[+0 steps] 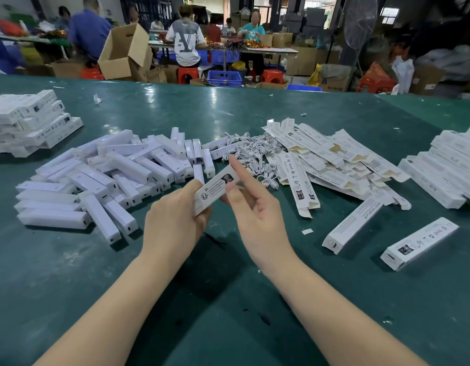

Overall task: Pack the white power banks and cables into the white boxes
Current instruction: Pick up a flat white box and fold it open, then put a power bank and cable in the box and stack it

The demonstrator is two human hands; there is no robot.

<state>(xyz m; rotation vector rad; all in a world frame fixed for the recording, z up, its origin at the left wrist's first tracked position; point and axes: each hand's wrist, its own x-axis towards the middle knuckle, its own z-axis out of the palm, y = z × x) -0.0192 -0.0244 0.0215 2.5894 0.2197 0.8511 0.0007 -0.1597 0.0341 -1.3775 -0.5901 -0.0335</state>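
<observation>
My left hand [175, 217] grips a long white printed box [215, 188] by its near end, holding it slanted above the green table. My right hand [252, 204] touches the box's far end, its index finger stretched along the top and its thumb against the side. To the left lies a heap of several white power banks [109, 180]. Behind the box is a tangle of white cables [255, 157]. Flat unfolded white boxes [328, 159] are piled to the right.
Stacks of white boxes stand at the far left [30, 122] and right edge [447, 167]. Two formed boxes [352, 228] [418, 243] lie at the right front. The green table [228, 299] stretches forward. People sit at tables beyond, among cartons and stools.
</observation>
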